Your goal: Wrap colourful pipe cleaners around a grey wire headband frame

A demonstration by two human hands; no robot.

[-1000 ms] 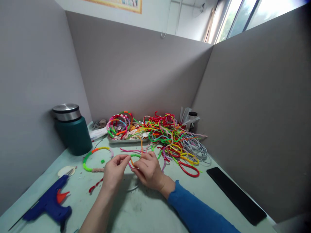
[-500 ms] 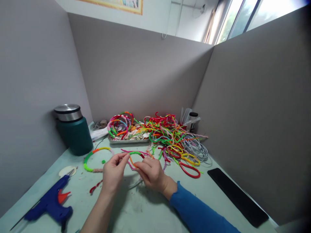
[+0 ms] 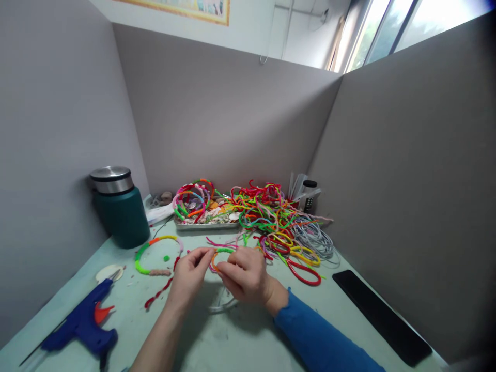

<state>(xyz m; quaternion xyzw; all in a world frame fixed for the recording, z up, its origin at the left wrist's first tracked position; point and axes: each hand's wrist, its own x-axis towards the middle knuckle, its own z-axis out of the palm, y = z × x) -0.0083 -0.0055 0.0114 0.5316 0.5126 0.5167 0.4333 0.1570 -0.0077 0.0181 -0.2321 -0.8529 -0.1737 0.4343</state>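
Observation:
Between my hands is a small curved ring with green and orange pipe cleaner [image 3: 225, 250] wound on it. My left hand [image 3: 189, 276] is closed in a pinch at the ring's left side. My right hand [image 3: 246, 274] is closed over the right side, its fingertips on the orange part and hiding some of the ring. Beneath the hands a bare pale wire [image 3: 223, 309] curves over the table. Left of them lie a wrapped multicoloured ring [image 3: 143, 253], with an end missing from the circle, and a twisted red pipe cleaner [image 3: 158, 294].
A blue glue gun [image 3: 81, 320] lies at front left, with a green flask [image 3: 123, 217] behind it. Farther back are a metal tray [image 3: 207, 226] of buttons and rings and a heap of pipe cleaners [image 3: 263, 206]. Red-handled scissors [image 3: 304, 274] and a black strip [image 3: 382, 315] lie right.
My right hand has turned and moved slightly right, covering the ring's dark red part. My left hand has shifted a little right with the ring. More bare wire shows below.

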